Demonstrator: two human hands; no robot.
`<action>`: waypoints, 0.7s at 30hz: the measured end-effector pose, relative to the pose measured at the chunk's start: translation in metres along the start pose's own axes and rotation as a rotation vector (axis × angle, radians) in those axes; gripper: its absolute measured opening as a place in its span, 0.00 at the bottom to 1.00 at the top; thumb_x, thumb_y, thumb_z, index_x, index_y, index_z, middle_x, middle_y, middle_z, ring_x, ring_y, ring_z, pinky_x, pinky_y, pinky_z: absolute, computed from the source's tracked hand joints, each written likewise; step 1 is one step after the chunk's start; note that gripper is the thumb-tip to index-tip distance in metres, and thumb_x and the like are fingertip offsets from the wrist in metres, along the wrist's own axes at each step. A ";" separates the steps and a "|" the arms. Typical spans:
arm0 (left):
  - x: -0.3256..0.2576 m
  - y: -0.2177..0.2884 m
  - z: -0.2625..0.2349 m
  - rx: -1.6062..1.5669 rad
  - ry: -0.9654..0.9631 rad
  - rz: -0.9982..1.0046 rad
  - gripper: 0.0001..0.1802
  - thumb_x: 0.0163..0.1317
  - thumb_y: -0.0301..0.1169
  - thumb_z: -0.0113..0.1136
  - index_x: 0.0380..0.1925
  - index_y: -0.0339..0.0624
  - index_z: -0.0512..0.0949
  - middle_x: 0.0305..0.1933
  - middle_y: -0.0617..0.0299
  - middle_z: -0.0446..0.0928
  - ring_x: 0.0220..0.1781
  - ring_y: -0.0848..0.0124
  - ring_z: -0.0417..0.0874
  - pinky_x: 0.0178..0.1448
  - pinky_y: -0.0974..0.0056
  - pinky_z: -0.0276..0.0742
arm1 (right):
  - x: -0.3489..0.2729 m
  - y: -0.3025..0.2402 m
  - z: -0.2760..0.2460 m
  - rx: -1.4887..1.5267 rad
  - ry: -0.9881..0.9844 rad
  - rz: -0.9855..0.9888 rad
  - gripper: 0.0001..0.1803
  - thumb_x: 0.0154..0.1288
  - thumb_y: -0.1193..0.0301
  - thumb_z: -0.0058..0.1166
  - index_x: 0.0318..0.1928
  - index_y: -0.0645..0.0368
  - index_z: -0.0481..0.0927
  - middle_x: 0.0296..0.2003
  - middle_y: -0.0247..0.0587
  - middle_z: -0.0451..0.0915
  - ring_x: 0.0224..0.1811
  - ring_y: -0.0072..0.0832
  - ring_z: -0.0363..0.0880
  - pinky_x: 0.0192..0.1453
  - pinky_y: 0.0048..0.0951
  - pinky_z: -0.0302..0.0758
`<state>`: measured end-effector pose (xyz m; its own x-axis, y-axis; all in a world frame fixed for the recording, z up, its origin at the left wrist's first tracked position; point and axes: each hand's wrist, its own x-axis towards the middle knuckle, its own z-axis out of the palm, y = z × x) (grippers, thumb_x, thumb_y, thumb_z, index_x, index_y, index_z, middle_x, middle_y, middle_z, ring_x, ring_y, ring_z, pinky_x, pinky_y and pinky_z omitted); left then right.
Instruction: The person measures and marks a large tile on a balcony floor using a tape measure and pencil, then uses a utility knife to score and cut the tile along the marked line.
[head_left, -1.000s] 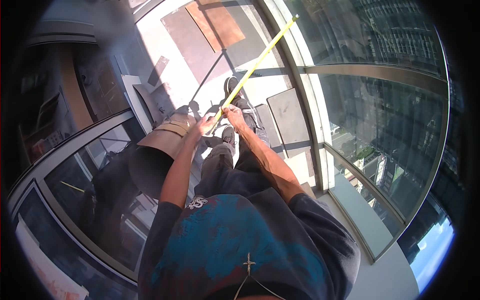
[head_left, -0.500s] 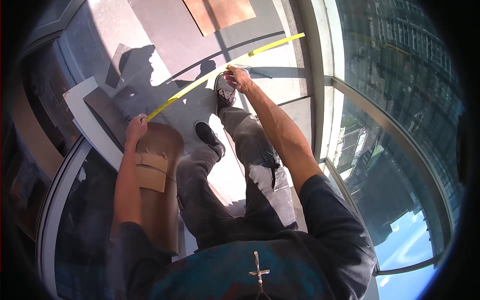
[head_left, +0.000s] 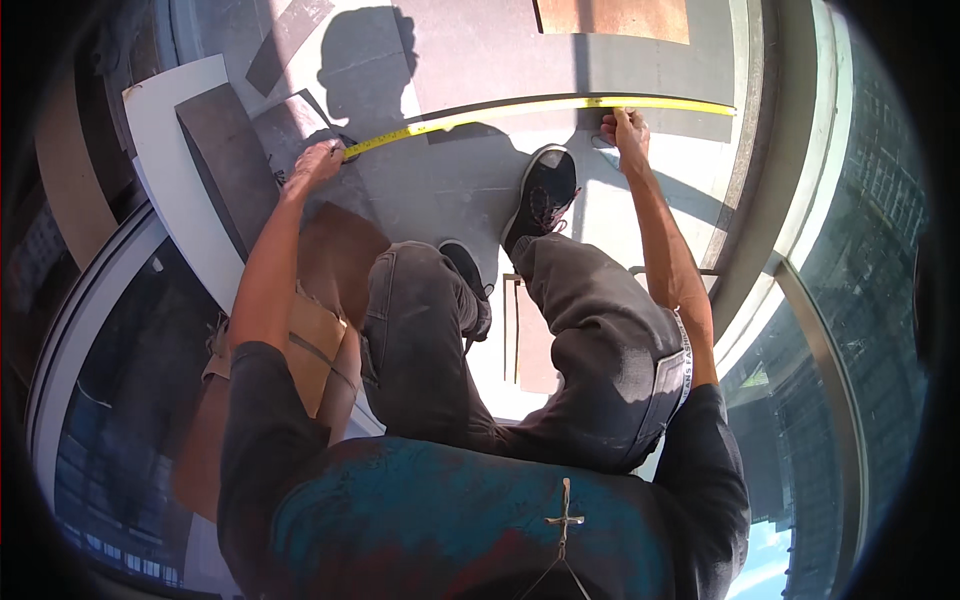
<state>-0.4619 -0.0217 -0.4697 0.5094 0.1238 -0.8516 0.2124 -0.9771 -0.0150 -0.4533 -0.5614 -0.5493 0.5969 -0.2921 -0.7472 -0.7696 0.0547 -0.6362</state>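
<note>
A yellow tape measure blade (head_left: 480,113) stretches across the floor in front of me, bowed slightly. Its left end is in my left hand (head_left: 316,166), whose fingers are closed round it; the case is not visible. Farther along, my right hand (head_left: 628,138) pinches the blade from below, short of its far right end. That free end reaches close to the sill under the window frame. My shoes (head_left: 543,196) are on the floor between my arms, nearer than the blade, and my knees are bent.
A brown wooden board (head_left: 615,17) lies at the far side. Dark and white panels (head_left: 213,160) lean at the left, beside a brown roll or sheet (head_left: 345,250) with a cardboard piece (head_left: 318,345). A tall window frame (head_left: 800,170) runs along the right.
I have crouched lower, and the view has shifted with me. Both hands have moved closer to the floor, and the blade now lies more level across the view. Both hands keep hold of it.
</note>
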 end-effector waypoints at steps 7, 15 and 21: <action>0.040 -0.011 0.014 0.023 0.013 0.025 0.17 0.61 0.42 0.47 0.47 0.57 0.79 0.49 0.53 0.80 0.53 0.53 0.79 0.58 0.51 0.73 | 0.008 -0.002 -0.007 -0.010 -0.009 -0.106 0.17 0.69 0.58 0.48 0.40 0.61 0.76 0.32 0.42 0.83 0.31 0.25 0.81 0.36 0.24 0.75; 0.052 -0.002 0.024 0.142 0.200 -0.025 0.19 0.61 0.43 0.44 0.43 0.50 0.80 0.47 0.50 0.80 0.51 0.50 0.80 0.55 0.51 0.75 | 0.005 -0.001 -0.009 0.058 0.000 -0.155 0.21 0.62 0.59 0.51 0.42 0.68 0.77 0.33 0.51 0.83 0.30 0.30 0.82 0.32 0.23 0.75; 0.052 0.004 0.029 0.122 0.322 0.084 0.16 0.59 0.39 0.46 0.38 0.47 0.81 0.39 0.48 0.81 0.44 0.48 0.82 0.48 0.50 0.77 | 0.009 -0.007 -0.013 -0.007 0.003 -0.130 0.24 0.62 0.57 0.50 0.44 0.68 0.76 0.35 0.51 0.84 0.30 0.29 0.83 0.32 0.23 0.76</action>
<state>-0.4587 -0.0239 -0.5294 0.7615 0.0712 -0.6442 0.0671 -0.9973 -0.0309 -0.4454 -0.5765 -0.5489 0.6911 -0.2991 -0.6579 -0.6872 0.0100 -0.7264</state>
